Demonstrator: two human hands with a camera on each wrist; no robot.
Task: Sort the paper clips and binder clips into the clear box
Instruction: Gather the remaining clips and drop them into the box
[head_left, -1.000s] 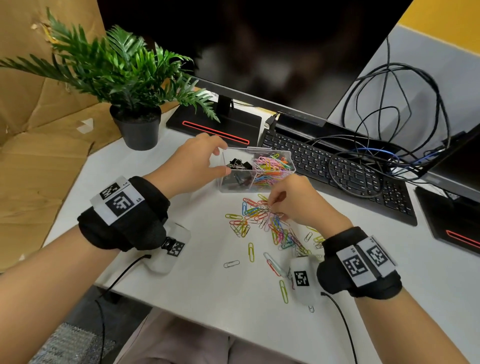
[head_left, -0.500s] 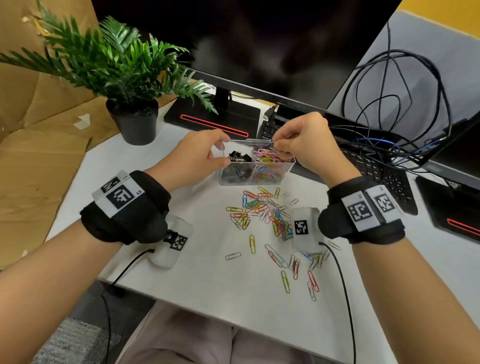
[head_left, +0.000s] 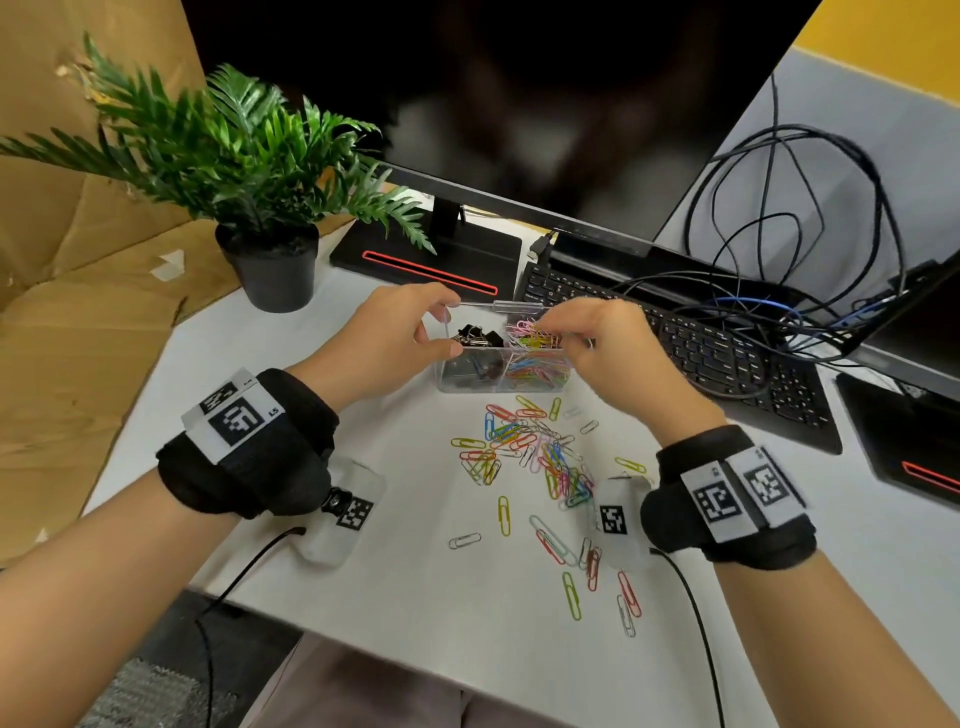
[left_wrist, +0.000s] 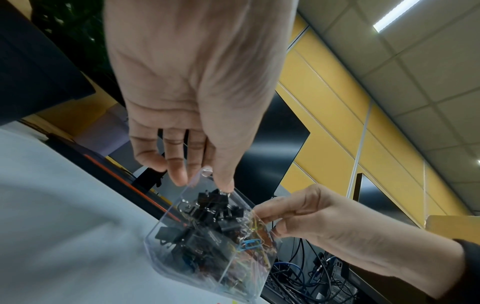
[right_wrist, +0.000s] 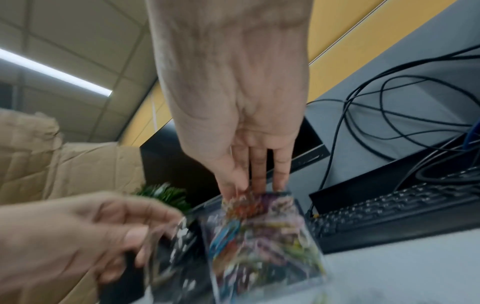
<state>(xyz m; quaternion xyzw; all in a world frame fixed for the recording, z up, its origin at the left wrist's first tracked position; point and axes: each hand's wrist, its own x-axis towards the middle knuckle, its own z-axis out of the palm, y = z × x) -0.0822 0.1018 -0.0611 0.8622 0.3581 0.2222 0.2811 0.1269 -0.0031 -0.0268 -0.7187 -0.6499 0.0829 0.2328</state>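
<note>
White desk (head_left: 363, 597): left hand (head_left: 384, 338) fingers grip clear box (head_left: 501, 371); right hand (head_left: 608, 348) pinches paper clips (head_left: 535, 335); keyboard (head_left: 727, 364) behind.

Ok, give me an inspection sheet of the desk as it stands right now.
Surface: white desk.
Job's things: clear box with black binder clips in its left compartment and coloured paper clips in its right; loose paper clips lie in front of it.
Clutter: potted plant, keyboard, monitor stand.
Hands: left hand grips the box's left end; right hand over the right compartment, fingers curled.
Cables: black tangle behind the keyboard.
Surroundings: cardboard, yellow wall.
</note>
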